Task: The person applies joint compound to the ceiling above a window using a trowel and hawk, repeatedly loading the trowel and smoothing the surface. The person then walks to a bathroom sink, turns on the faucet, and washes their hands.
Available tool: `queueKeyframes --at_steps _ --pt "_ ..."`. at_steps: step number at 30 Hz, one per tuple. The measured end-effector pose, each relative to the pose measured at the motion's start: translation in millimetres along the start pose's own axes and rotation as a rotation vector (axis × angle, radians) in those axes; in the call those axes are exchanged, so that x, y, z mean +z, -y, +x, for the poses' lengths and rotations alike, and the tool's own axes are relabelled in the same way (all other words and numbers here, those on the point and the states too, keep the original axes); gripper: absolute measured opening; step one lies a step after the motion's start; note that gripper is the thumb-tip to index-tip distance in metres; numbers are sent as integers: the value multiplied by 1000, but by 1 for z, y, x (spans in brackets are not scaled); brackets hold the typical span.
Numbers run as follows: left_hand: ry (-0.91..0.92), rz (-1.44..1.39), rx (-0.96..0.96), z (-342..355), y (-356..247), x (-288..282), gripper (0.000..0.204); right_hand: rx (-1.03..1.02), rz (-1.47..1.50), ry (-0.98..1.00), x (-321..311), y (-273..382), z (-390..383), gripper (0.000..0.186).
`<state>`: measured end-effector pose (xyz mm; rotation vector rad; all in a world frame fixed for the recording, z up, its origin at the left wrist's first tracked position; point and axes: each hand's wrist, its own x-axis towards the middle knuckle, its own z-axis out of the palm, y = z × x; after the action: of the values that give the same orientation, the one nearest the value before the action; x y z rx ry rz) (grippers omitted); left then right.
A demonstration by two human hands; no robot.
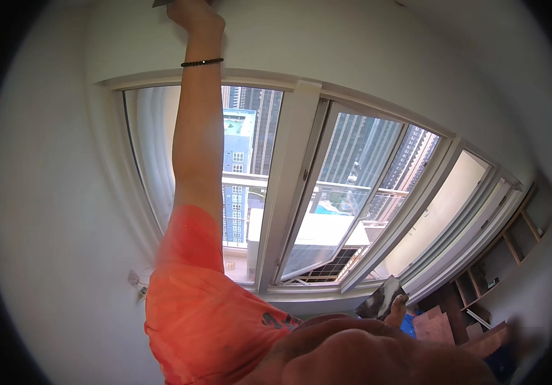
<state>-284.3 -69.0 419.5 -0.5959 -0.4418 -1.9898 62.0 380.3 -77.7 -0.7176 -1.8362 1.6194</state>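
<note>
My left arm, in an orange sleeve with a dark bead bracelet at the wrist, reaches straight up the pale wall. At the top edge of the picture, my left hand [197, 16] is closed on a flat-bladed plastering tool [162, 2]; most of the tool is cut off. Low on the right, my right hand [396, 310] grips the edge of a wide grey plastering plate [378, 300] with white putty on it. Skin close to the camera hides the lower middle, including most of the right arm.
Behind my arm stands a white-framed window [288, 186] with one hinged sash [343, 192] tilted outward. A wall socket with loose wires [140, 285] is at lower left. To the right are curtains [455, 224], wooden shelving [500, 250] and reddish-brown boards [435, 326] below.
</note>
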Motion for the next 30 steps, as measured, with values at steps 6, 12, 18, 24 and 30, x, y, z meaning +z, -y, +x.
queueKeyframes --at_steps 6,12,18,24,30 --pt "49 -107 28 29 -15 -26 33 -29 83 110 16 8 18 59" --pt "454 106 -28 -182 -18 -89 36 122 873 41 76 3 18 58" --pt "1387 193 -267 -412 -36 -178 42 399 1177 258 107 4 -11 44" --pt "1824 -137 -452 -492 -49 -166 63 318 1568 478 64 -13 -28 42" --pt "2172 -31 -247 -517 -31 -166 72 317 1250 1 21 -30 -41 42"
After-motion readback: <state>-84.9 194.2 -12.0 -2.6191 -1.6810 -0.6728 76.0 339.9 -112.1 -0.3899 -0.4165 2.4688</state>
